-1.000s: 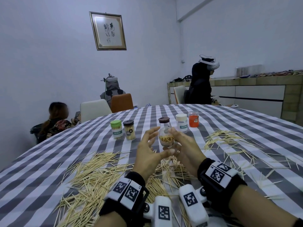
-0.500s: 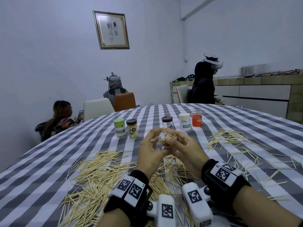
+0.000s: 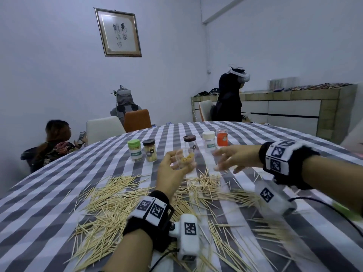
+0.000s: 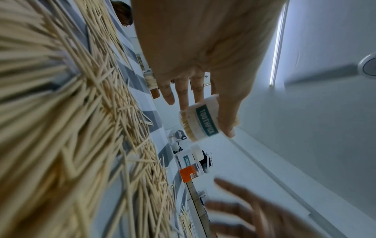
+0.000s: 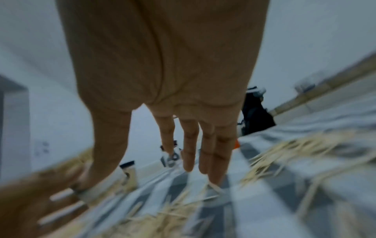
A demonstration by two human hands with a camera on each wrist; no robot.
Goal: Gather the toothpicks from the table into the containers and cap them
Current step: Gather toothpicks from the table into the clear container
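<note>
My left hand (image 3: 179, 165) holds a small clear toothpick container (image 3: 186, 160) tilted above the table, thumb and fingers round it. The left wrist view shows its teal TOOTHPICK label (image 4: 205, 122) and the toothpicks inside. My right hand (image 3: 225, 160) hovers just right of it, blurred, fingers spread and empty (image 5: 195, 154). Loose toothpicks (image 3: 110, 209) lie in heaps on the striped table (image 3: 39, 203) below and around both wrists. Behind stand a green-lidded jar (image 3: 134, 152), a dark-lidded jar (image 3: 150, 153), a brown-lidded clear jar (image 3: 189, 142), a white-lidded jar (image 3: 208, 142) and an orange jar (image 3: 222, 137).
More toothpicks (image 3: 271, 232) are scattered at the right front. A black cable (image 3: 324, 205) runs over the table at the right. Chairs (image 3: 104, 128) stand at the far edge, with a seated person (image 3: 57, 142) at the left and a standing person (image 3: 229, 99) by the counter (image 3: 294, 108).
Both hands held the container together before. My right hand has let go and swung out to the right; the left hand holds it alone.
</note>
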